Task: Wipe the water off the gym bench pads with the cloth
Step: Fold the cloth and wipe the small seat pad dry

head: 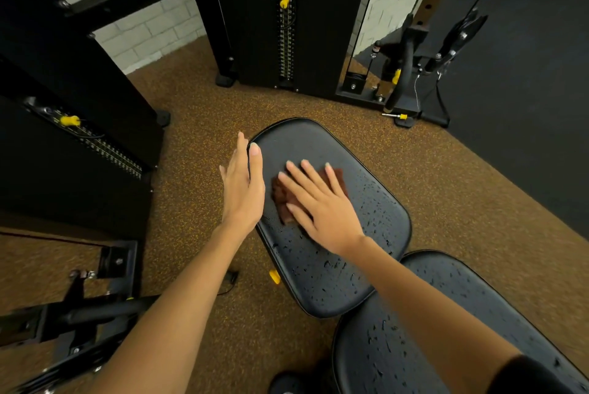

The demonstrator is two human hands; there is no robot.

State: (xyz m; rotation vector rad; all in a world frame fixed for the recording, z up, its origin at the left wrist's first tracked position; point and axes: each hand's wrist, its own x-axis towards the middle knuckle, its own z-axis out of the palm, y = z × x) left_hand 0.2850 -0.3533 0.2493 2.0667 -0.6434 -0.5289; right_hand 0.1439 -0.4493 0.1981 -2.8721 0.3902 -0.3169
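Observation:
A black seat pad [334,272] of the gym bench lies in the middle of the head view, with water drops on its near and right parts. Its far part looks dry. A second black pad [446,314] at the lower right is also dotted with drops. My right hand [318,205] lies flat with straight fingers on a brown cloth [280,199], pressing it onto the seat pad. My left hand [243,183] is held edge-on with straight fingers along the pad's left rim and holds nothing.
Black weight-stack machines with yellow pins [284,1] stand ahead and on the left [70,121]. A cable machine's frame [404,74] stands at the right back. Brown speckled rubber floor [204,106] surrounds the bench. A yellow adjustment knob [274,276] sits under the seat pad.

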